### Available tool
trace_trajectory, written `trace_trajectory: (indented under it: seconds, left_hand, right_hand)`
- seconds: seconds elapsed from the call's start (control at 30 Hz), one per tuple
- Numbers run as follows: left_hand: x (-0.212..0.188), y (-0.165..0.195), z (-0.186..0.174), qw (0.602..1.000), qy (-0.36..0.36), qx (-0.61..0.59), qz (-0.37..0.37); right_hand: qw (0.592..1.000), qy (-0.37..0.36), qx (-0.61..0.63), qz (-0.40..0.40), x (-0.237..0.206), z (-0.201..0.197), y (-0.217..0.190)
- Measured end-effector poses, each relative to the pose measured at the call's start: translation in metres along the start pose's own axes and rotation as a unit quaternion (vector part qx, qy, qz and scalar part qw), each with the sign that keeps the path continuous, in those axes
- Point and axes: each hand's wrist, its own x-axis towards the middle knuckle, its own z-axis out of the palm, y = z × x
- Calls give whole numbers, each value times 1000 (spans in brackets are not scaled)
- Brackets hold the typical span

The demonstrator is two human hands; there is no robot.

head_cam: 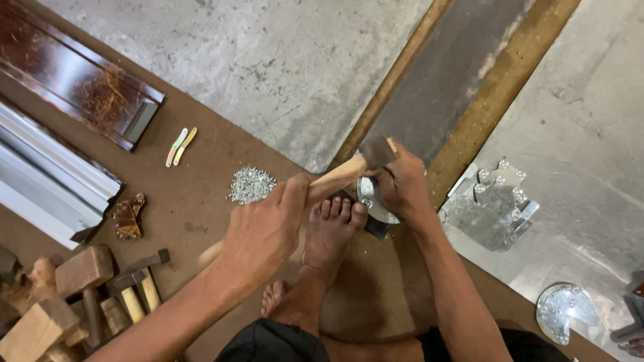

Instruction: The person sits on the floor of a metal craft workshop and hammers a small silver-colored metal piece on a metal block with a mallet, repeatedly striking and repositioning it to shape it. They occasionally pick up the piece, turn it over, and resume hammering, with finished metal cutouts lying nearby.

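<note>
Gripping hammer (349, 171) — left hand (261, 234)

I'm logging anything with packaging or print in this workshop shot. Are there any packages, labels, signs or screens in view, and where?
None in view: no package, label, sign or screen.
The left hand grips a wooden-handled hammer; the right hand steadies a round metal plate.
Loose bare goods only: a pile of small silver bits and stacked shiny metal plates on the floor.
</note>
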Motion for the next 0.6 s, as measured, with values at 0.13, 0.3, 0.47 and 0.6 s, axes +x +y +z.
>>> trace_trajectory:
  seconds: [0.13,0.3,0.47,0.6]
  left_hand:
    - [-3,-1,1,1000,22,-19,4]
    - [2,-2,0,995,-90,26,-36]
    - [-3,0,-1,996,-82,19,-25]
    - [-8,1,-4,999,-23,-23,-32]
  right_hand:
    - [1000,7,6,-16,-2,-1,1]
    - [1000,-1,15,1,3,-2,-3]
    - [999,-17,36,17,-1,-3,-5]
    - [1000,-11,16,-11,3,-2,-6]
